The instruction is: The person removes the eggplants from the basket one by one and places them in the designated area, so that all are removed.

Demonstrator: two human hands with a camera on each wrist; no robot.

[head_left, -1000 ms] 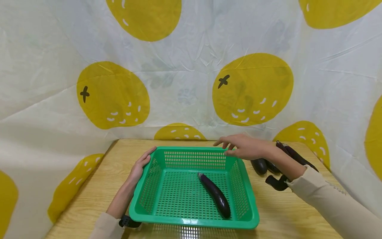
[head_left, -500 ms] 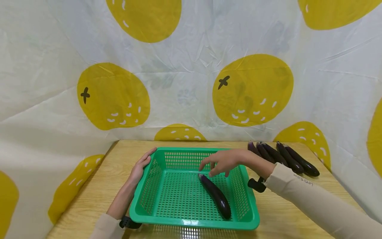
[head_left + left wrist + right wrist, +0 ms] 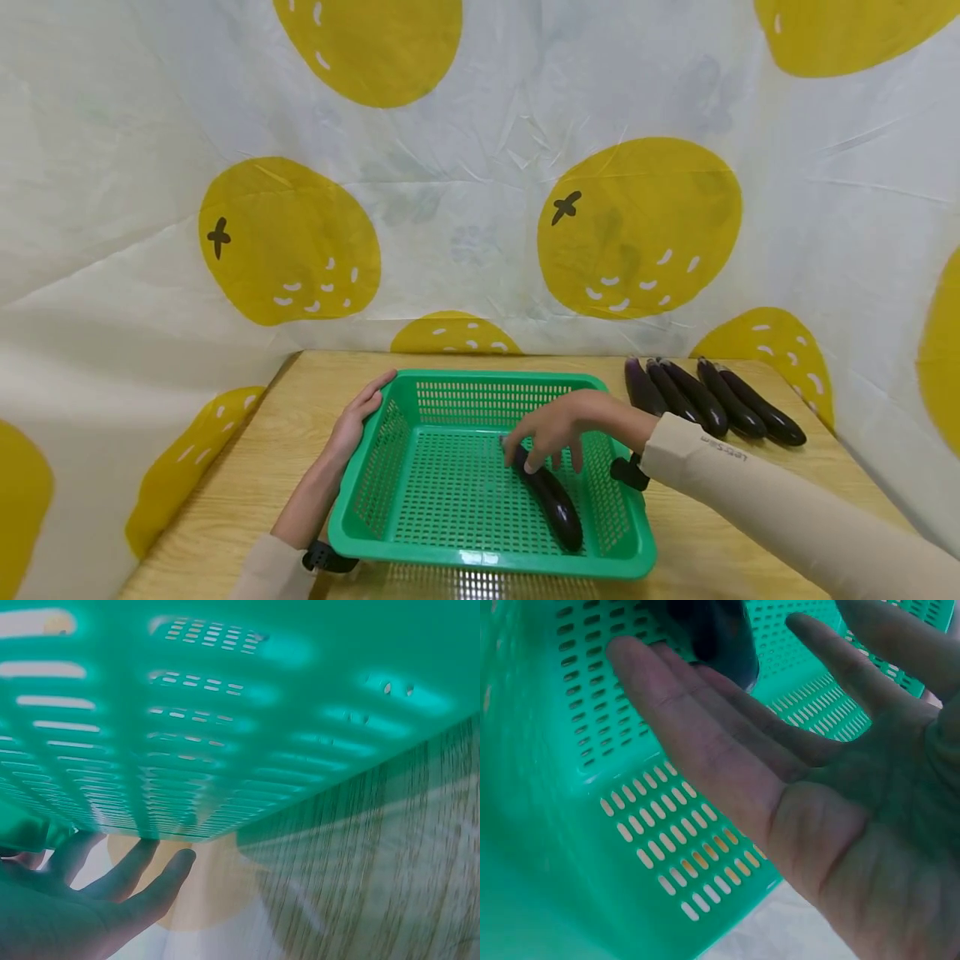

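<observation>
A green slotted basket [image 3: 487,562] sits in the middle of a wooden table [image 3: 750,517]. One dark purple eggplant [image 3: 558,508] lies slanted inside it. My right hand [image 3: 542,443] reaches down over the basket's right side, with relaxed fingertips touching the eggplant's upper end. In the right wrist view the right hand's [image 3: 795,795] palm is spread, and the eggplant [image 3: 716,634] lies just past the fingertips. My left hand [image 3: 363,408] rests with straight fingers against the basket's left rim. In the left wrist view the left hand [image 3: 112,892] shows beside the basket wall [image 3: 225,712].
Several more eggplants [image 3: 705,404] lie side by side at the table's back right. A white cloth with yellow fruit prints [image 3: 480,208] hangs round the table on the back and both sides. Bare wood shows to the basket's right and behind it.
My right hand came from the basket's far right corner down into the basket and now touches the eggplant. The left hand and the basket have stayed put.
</observation>
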